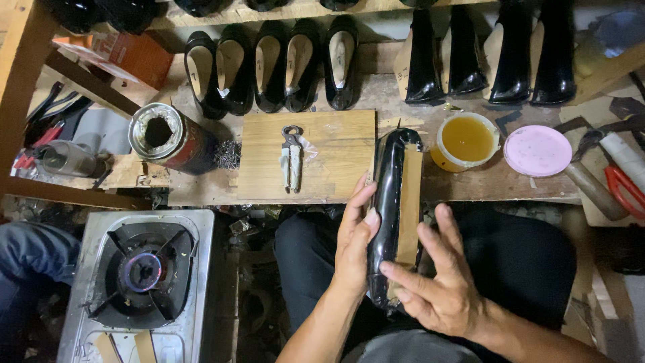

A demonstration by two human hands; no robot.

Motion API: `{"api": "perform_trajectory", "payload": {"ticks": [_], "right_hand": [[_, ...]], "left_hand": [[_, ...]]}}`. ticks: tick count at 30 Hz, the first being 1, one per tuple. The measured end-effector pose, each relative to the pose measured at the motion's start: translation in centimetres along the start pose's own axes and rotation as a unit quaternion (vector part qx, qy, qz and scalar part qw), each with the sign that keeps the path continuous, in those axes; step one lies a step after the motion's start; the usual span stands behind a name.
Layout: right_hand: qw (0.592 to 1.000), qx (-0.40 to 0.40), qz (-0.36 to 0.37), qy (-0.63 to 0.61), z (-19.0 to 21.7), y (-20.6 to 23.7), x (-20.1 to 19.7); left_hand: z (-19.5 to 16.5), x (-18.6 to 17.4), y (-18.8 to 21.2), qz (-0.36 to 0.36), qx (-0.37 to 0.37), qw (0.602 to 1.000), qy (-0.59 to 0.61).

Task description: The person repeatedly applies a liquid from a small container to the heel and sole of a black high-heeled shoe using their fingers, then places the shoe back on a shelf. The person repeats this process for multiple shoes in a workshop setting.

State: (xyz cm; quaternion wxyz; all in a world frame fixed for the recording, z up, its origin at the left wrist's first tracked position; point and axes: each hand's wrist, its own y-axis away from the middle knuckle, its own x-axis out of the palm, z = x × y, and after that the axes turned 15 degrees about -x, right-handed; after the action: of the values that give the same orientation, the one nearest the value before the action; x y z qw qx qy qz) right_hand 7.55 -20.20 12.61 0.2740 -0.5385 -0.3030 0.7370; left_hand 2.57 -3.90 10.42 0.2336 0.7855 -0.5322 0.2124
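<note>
A glossy black shoe upper on its last (393,195), tan sole side up, lies lengthwise over my lap with its toe resting on the workbench edge. My left hand (353,242) presses the black leather along its left side. From the right, my right hand (440,282) cups the heel end with fingers spread over the sole. A pair of metal pincers (292,158) lies on a wooden board (336,154) just ahead of my left hand.
An open tub of amber glue (465,140) and its pink lid (537,150) sit to the right. A dirty tin can (168,138) stands left. Rows of black shoes (272,64) line the back. A lit gas burner (142,270) is at lower left; hammer and red-handled tool (621,185) at right.
</note>
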Motion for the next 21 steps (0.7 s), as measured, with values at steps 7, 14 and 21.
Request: {"api": "perform_trajectory", "payload": {"ticks": [7,14,21], "right_hand": [[0.998,0.028,-0.022,0.043,-1.6,-1.0,-1.2],[0.999,-0.025,-0.009,0.021,-1.5,-1.1,-2.1],[0.997,-0.018,-0.037,0.072,-4.5,-1.7,-3.4]], "left_hand": [[-0.4,0.1,1.2,0.063,-0.003,0.998,0.016],[-0.3,-0.1,1.6,0.051,-0.012,0.998,-0.035],[-0.2,-0.7,2.6,0.127,-0.107,0.985,0.045]]}}
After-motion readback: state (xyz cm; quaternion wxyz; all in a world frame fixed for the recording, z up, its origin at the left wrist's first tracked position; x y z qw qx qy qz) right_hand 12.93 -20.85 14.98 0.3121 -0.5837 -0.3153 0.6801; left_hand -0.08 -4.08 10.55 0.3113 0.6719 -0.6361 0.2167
